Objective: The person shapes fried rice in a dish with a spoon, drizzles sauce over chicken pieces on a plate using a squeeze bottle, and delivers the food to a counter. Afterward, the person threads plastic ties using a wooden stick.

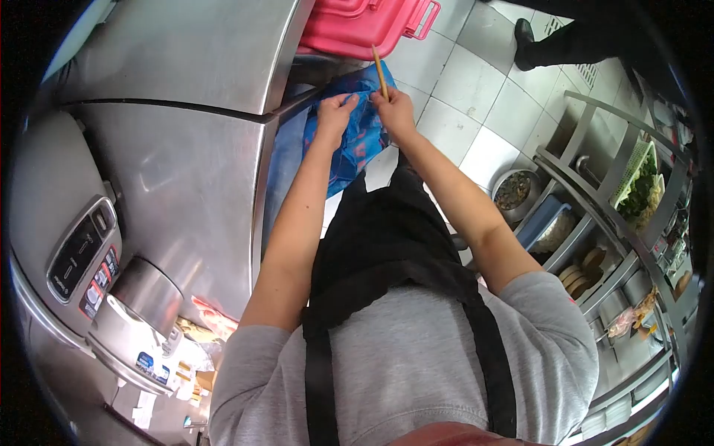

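Observation:
A crumpled blue plastic bag (357,141) with reddish marks hangs in front of my legs, beside the steel cabinet. My left hand (335,119) is closed, pinching the bag's upper edge between thumb and fingers. Level with it on the right, my right hand (395,115) is closed around a thin tan stick (380,70), whose tapered end points up and away from me. The right fingers also sit against the bag's edge; whether they grip it too is hard to tell. What the bag contains is hidden.
A pink lidded tub (349,30) stands just beyond the bag. Stainless steel cabinets (186,186) close off my left. On the right, a metal rack (587,193) holds greens and containers, near a bowl of dark pieces (515,191). Another person's leg (573,43) shows at upper right.

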